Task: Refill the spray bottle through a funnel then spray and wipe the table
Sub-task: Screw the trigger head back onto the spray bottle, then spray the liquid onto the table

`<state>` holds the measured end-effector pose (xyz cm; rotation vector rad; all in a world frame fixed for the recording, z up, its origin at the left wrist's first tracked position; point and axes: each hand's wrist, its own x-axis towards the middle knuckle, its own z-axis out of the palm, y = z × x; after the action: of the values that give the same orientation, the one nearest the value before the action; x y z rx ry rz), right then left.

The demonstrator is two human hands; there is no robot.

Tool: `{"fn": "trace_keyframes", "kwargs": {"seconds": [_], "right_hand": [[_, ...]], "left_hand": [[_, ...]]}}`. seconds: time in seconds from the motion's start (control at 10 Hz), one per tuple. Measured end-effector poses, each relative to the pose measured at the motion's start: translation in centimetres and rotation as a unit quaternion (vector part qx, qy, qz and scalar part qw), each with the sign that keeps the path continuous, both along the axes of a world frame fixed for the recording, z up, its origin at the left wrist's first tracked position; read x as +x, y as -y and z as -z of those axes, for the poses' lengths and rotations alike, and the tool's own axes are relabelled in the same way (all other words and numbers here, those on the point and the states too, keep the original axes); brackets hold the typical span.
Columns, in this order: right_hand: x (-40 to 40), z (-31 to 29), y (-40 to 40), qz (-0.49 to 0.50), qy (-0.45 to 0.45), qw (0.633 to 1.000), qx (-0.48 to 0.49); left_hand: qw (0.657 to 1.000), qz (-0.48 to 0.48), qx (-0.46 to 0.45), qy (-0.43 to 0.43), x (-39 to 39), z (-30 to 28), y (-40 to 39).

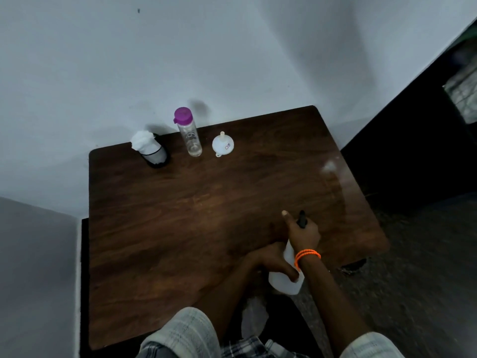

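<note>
A white spray bottle (285,282) with a black spray head (301,220) stands at the near right part of the brown wooden table (180,208). My right hand (303,233) grips the spray head from above, its forefinger stretched forward. My left hand (273,262) holds the bottle's body from the left. A white funnel (222,144) lies upside down at the back of the table. Left of it stands a clear water bottle (190,135) with a purple cap, a little liquid at its bottom. A white cloth (144,142) sits in a black holder at the back left.
The table stands against a pale wall (232,60). A pale patch (329,166) shows on the table's right side. Dark floor (426,254) lies to the right, and a grey surface (33,267) to the left. A whitish bag (254,319) lies near my knees.
</note>
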<state>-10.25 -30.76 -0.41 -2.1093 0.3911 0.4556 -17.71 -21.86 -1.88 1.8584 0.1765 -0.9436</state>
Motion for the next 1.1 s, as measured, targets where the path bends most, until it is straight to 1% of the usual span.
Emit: {"fn": "trace_keyframes", "kwargs": {"seconds": [0.1,0.2,0.3,0.4,0.5,0.6,0.7,0.8,0.9,1.0,1.1], "right_hand": [[0.9,0.2,0.3,0.016,-0.006,1.0,-0.01],[1.7,0.1,0.1,-0.006,-0.005,1.0,0.004],[2.7,-0.9,-1.0,-0.055,0.026,0.998,0.02],[3.7,-1.0,-2.2,-0.118,0.059,0.991,-0.005],[4.6,-0.8,-3.7,-0.166,0.078,0.983,-0.019],[6.8,-1.5,-6.4,-0.218,0.1,0.971,-0.003],[10.1,-2.4,-9.4,-0.265,0.118,0.957,-0.006],[13.7,-2.9,-12.1,-0.28,0.126,0.951,0.029],[16.8,-3.2,-14.2,-0.295,0.138,0.943,0.06],[19.4,-3.0,-16.0,-0.3,0.14,0.94,0.081],[21.3,-2.5,-17.7,-0.304,0.133,0.939,0.091]], "left_hand": [[0.999,-0.004,-0.03,-0.035,1.4,2.8,0.0],[0.998,-0.022,-0.043,-0.041,1.6,-0.9,-0.4],[0.99,-0.109,-0.071,-0.058,2.1,-1.8,-0.7],[0.977,-0.2,-0.067,-0.031,2.8,-0.5,-2.0],[0.954,-0.297,-0.013,0.038,5.3,2.9,-3.5],[0.924,-0.374,0.037,0.073,7.6,2.6,-5.3],[0.905,-0.405,0.065,0.113,9.9,2.4,-8.0],[0.884,-0.412,0.109,0.194,12.1,1.7,-11.5],[0.872,-0.441,0.083,0.193,13.8,1.1,-14.9],[0.865,-0.463,0.08,0.174,15.3,2.0,-17.4],[0.85,-0.496,0.056,0.168,17.0,2.8,-18.5]]}}
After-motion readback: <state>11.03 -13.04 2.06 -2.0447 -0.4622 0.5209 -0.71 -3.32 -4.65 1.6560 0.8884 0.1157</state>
